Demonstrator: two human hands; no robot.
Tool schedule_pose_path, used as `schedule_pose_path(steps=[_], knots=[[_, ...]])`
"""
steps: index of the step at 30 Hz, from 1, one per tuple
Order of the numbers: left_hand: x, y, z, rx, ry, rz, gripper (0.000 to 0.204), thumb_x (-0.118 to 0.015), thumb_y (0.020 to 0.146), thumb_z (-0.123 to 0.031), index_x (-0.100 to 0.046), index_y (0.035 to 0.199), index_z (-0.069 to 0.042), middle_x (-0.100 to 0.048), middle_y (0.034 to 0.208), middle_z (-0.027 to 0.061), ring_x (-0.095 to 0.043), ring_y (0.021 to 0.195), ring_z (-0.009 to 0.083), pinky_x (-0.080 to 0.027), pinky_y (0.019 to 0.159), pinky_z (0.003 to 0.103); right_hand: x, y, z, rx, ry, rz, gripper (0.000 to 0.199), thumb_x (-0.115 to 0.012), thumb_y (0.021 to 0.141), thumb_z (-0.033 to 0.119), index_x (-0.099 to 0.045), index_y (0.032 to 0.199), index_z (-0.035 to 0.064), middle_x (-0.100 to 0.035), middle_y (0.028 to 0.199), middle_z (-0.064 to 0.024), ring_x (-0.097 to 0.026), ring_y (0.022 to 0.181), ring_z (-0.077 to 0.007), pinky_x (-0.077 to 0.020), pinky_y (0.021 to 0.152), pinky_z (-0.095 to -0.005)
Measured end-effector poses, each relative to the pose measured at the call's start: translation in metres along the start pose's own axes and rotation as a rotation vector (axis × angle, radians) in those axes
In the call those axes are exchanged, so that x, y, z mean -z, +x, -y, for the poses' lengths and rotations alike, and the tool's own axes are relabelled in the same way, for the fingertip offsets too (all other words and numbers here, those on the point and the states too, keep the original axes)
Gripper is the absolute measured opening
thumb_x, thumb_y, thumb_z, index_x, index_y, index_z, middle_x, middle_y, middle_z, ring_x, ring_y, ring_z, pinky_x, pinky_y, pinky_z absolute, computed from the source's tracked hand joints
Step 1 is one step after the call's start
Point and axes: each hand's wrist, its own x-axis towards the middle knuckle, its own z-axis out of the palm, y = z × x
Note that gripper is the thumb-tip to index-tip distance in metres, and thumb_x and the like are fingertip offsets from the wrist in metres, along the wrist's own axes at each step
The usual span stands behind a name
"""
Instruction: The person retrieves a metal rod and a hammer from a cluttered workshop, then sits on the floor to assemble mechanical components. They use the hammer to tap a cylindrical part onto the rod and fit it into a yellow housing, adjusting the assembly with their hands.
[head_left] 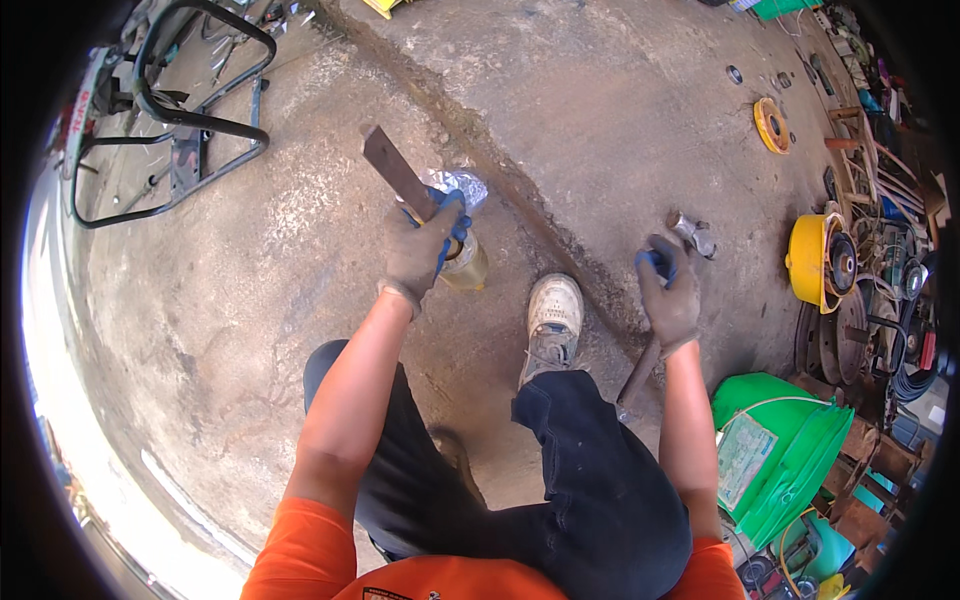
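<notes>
My left hand (415, 248), in a grey and blue work glove, is closed round a flat dark metal bar (392, 166). The bar slants up and away to the left. Just below and beside this hand stands a pale yellowish cylinder (468, 272) on the floor, partly hidden by the glove. Shiny silver material (461, 187) shows beyond the fingers. On the right, my right hand (669, 295), gloved alike, is closed on a hammer. Its metal head (693, 234) shows beyond the fingers, and its handle (640, 376) runs back toward my knee.
A black tubular metal frame (196, 118) lies at the far left. Yellow round machine parts (812, 262) and a green plastic container (775, 450) stand at the right, beside piled scrap and tools. A rough groove (500, 172) crosses the concrete floor. My shoe (554, 310) stands between my hands.
</notes>
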Motion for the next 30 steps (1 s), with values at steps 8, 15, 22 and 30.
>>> schedule_pose_path(steps=[8, 15, 22, 30], knots=[[0.068, 0.023, -0.007, 0.188, -0.805, -0.014, 0.014, -0.056, 0.096, -0.016, -0.061, 0.091, -0.004, -0.065, 0.081, 0.0097, -0.061, 0.067, 0.0261, -0.055, 0.077, 0.045, -0.137, -0.011, -0.031, -0.293, 1.296, 0.953, 0.086, -0.059, 0.090, 0.062, -0.036, 0.148, 0.0029, -0.055, 0.131, -0.0130, -0.059, 0.113, -0.0242, -0.0496, 0.095, -0.0401], [0.046, 0.002, -0.009, 0.281, -0.887, 0.082, 0.012, -0.055, 0.098, -0.018, -0.061, 0.099, -0.008, -0.065, 0.084, 0.0086, -0.054, 0.058, 0.0187, -0.051, 0.086, 0.044, -0.116, -0.001, 0.063, -0.191, 1.107, 1.286, 0.104, -0.077, 0.075, 0.059, -0.035, 0.147, -0.0019, -0.054, 0.128, -0.0170, -0.059, 0.110, -0.0241, -0.0545, 0.086, -0.0395], [0.034, 0.000, 0.005, 0.545, -0.804, 0.061, 0.010, -0.054, 0.100, -0.023, -0.060, 0.102, -0.015, -0.066, 0.086, 0.0081, -0.064, 0.066, 0.0229, -0.056, 0.085, 0.048, -0.115, -0.024, 0.067, -0.565, 0.842, 1.223, 0.066, -0.083, 0.076, 0.038, -0.058, 0.121, -0.0032, -0.064, 0.088, -0.0066, -0.064, 0.075, -0.0133, -0.0552, 0.064, -0.0269], [0.052, 0.044, 0.000, 0.563, -0.849, 0.220, 0.015, -0.059, 0.098, -0.030, -0.064, 0.093, -0.016, -0.071, 0.095, 0.0116, -0.066, 0.105, 0.0362, -0.048, 0.100, 0.057, -0.089, -0.040, 0.079, -0.530, 0.845, 1.214, 0.068, -0.075, 0.081, 0.048, -0.058, 0.122, -0.0039, -0.065, 0.093, -0.0083, -0.066, 0.079, -0.0139, -0.0549, 0.065, -0.0264]])
